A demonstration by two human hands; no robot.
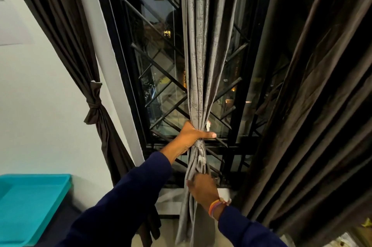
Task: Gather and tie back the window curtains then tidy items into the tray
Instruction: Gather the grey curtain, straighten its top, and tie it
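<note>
A grey curtain [198, 49] hangs gathered in the middle of the window. A tie-back band [198, 144] of the same grey cloth wraps it just below my left hand [193, 133], which grips the bunched cloth. My right hand [203, 188], with coloured bracelets at the wrist, holds the curtain's lower folds beneath the band. A dark brown curtain [70, 31] at the left is knotted with its own tie [94, 104]. Another dark brown curtain [314, 106] hangs loose at the right. A teal tray [30, 202] sits at the lower left.
Behind the curtains is a black-framed window [161, 61] with a diagonal metal grille, dark outside. A white wall [30, 106] fills the left. A white sill [171, 194] runs below the window.
</note>
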